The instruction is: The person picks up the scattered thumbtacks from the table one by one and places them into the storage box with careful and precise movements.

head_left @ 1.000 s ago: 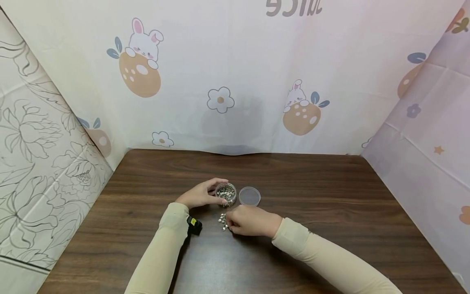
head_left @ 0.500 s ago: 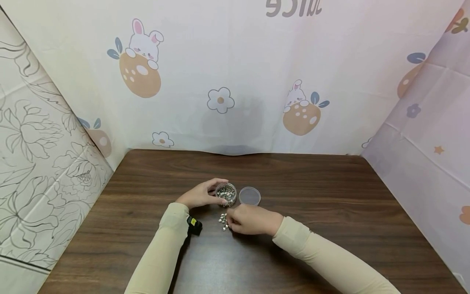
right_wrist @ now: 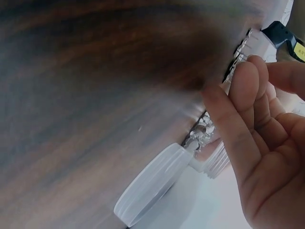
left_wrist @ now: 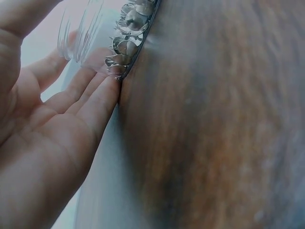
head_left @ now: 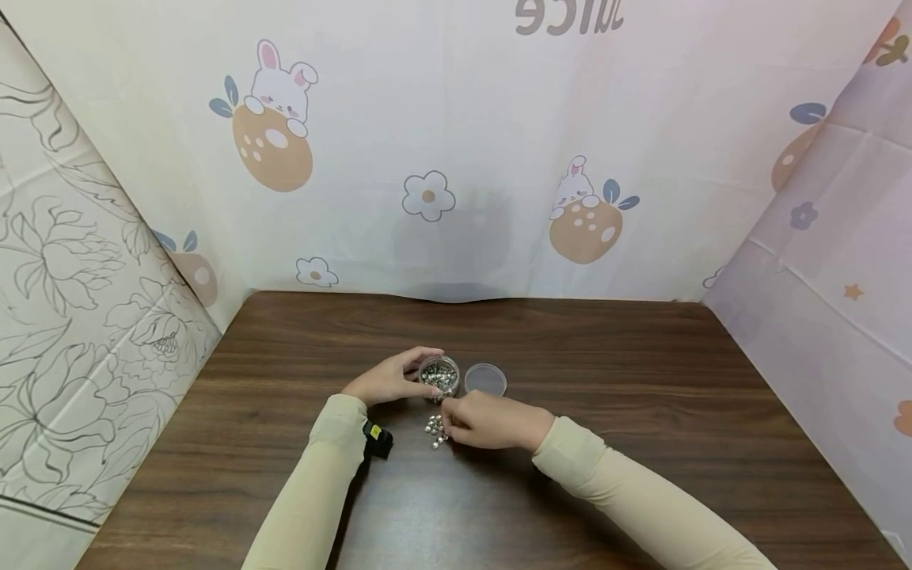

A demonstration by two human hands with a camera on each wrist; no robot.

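Observation:
My left hand (head_left: 390, 378) holds a clear round jar (head_left: 456, 385) between thumb and fingers, on the brown table. Inside lie many small silver domed metal pieces (head_left: 438, 372), also seen through the jar wall in the left wrist view. Just in front of the jar is a small loose group of similar pieces (head_left: 431, 426) on the tabletop. My right hand (head_left: 492, 419) is at the right edge of that group, fingers curled and thumb tip close to the fingertips. I cannot tell whether a piece is between them. In the right wrist view the right hand (right_wrist: 267, 129) partly covers the jar.
A clear round lid (head_left: 487, 378) lies on the table, right of the jar and behind the right hand. On the left wrist sits a black camera (head_left: 378, 439) with a yellow label. A patterned cloth (head_left: 427, 119) hangs behind the table (head_left: 641, 380).
My right hand has shifted slightly back toward the jar and lid, showing a little more of the loose pieces. The left hand and jar have stayed in place.

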